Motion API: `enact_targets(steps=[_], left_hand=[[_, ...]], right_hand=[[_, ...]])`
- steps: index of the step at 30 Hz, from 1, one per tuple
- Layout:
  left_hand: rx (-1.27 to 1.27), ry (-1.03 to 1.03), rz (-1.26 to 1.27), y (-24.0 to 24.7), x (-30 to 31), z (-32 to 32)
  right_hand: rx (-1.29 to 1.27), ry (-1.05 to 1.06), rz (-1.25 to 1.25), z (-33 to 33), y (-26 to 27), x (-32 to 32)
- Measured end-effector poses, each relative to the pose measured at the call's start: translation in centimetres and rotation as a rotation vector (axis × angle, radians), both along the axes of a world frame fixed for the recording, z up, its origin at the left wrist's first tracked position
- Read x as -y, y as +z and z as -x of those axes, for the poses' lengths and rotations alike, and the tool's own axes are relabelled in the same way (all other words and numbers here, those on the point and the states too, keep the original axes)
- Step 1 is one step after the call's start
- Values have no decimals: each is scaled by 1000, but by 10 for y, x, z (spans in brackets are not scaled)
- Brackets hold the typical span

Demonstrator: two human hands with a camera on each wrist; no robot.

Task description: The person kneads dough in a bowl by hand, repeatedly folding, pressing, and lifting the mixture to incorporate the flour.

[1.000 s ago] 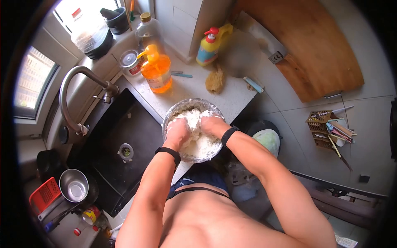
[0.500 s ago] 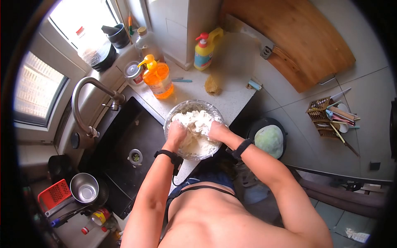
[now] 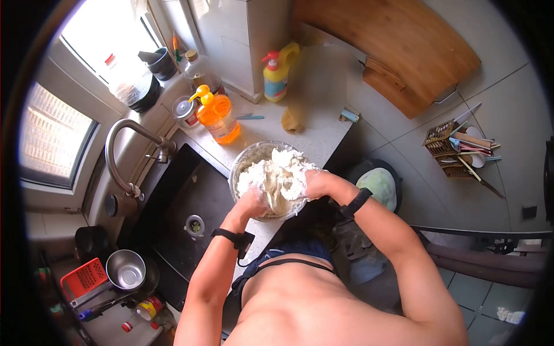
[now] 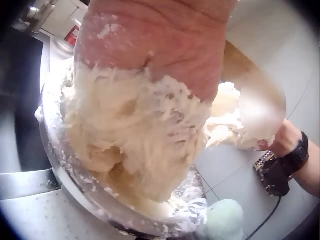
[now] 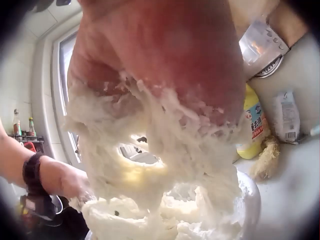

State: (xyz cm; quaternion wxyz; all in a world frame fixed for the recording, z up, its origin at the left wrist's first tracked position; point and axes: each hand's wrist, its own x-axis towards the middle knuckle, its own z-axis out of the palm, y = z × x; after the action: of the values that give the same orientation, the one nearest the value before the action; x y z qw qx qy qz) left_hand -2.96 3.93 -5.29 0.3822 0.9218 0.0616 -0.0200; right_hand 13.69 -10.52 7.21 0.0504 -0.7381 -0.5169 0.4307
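Observation:
Wet, sticky dough [image 3: 280,173] rises in a ragged white mass over a metal bowl [image 3: 233,173] at the counter's edge. My left hand [image 3: 253,202] grips its near left side, palm thickly coated in the left wrist view. On the other side, my right hand [image 3: 316,184] holds the dough near the bowl's right rim. Strands and torn folds of dough [image 5: 125,217] hang from that hand in the right wrist view. Dough hides most of the fingers on both hands. Wet flour mixture smears the bowl's inner wall.
Left of the bowl lies a black sink [image 3: 213,199] with a curved faucet [image 3: 109,153]. Behind stand an orange pump bottle [image 3: 219,121], a yellow bottle [image 3: 276,81] and a scrubber [image 3: 292,121]. A green-topped bin [image 3: 378,187] is at the right, below the counter.
Both hands have come up from deep in the bowl, bringing the dough up with them. My right hand has moved outward to the right rim. The head view has shifted slightly.

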Motion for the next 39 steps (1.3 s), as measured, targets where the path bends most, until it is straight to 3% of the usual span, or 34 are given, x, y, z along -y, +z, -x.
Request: enact_targets(steps=[1,4,5,9,12,15,19,26,30,36,39], left_hand=[[66,-16,-5,5,3,0],[-102,-55,-72,3,4,4],[-86,-36,-107,13,8,6],[-127,89,-241,73,23,3],[-440,-10,-325,54,18,-12],[-524,-23,-363,44,25,-30],[-611,64,-376,34,27,-44],[-671,-95,-440,3,4,-65],[-582,-97,-515,-9,-2,-63],[-514,52,-469,-11,-6,-66],[-649,119,-394,-1,-8,-78]], right_hand=[[-27,-65,95,7,19,-4],[136,-34,73,9,-17,-7],[113,-16,86,12,-5,-12],[145,49,122,8,-56,-25],[153,101,242,13,-66,-36],[168,194,373,22,-80,-45],[179,147,397,23,-77,-51],[345,95,60,24,-115,-48],[251,102,249,16,-100,-63],[271,33,223,13,-122,-66],[228,88,272,7,-120,-71]])
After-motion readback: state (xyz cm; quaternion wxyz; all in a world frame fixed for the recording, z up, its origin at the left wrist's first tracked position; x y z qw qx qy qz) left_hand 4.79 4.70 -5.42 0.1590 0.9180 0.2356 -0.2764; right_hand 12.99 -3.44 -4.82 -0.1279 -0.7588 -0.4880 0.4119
